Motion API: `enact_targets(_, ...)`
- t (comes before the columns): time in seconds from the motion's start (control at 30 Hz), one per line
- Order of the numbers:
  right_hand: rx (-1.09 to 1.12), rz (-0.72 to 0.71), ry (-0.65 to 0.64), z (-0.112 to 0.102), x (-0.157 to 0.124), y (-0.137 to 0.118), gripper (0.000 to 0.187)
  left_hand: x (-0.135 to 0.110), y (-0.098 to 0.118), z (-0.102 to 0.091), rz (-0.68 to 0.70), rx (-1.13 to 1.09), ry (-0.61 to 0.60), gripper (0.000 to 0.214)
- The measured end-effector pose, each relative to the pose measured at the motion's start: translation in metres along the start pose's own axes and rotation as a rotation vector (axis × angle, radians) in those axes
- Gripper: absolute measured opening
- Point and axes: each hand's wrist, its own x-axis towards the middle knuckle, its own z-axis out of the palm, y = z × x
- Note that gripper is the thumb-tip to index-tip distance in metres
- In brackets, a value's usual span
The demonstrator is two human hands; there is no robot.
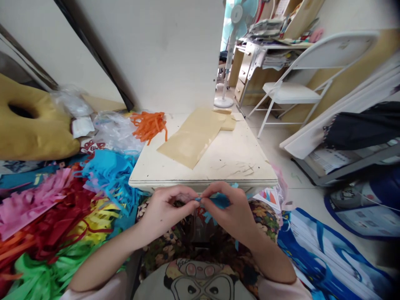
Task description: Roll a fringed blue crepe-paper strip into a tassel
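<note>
Blue fringed paper strip (218,203) sits pinched between both hands just below the near edge of the counter (237,166), over the person's lap. In the head view, the left hand (164,210) has its grip closed on the strip's left end, and the right hand (233,212) closes on the rest, fingertips meeting in the middle. By my judgement the work is midway: heaps of cut fringe (62,216) (pink, red, yellow, green, blue) lie at left, orange strips (148,125) and tan paper (193,139) wait on the counter.
</note>
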Motion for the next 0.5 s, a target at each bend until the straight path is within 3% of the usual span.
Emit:
enact_targets(0.2,0.244,0.065,-0.002,0.007,-0.001,0.008,0.01,0.004,-0.005,-0.001,-0.039,-0.05,0.003,0.011)
enact_targets(0.4,0.42,0.15,-0.004,0.012,-0.001,0.012,0.009,0.011,-0.015,-0.003,-0.165,-0.336,-0.146,0.013)
enact_targets(0.5,0.457,0.202,-0.007,0.014,0.001,0.014,0.007,0.014,-0.014,-0.001,-0.22,-0.37,-0.078,0.014)
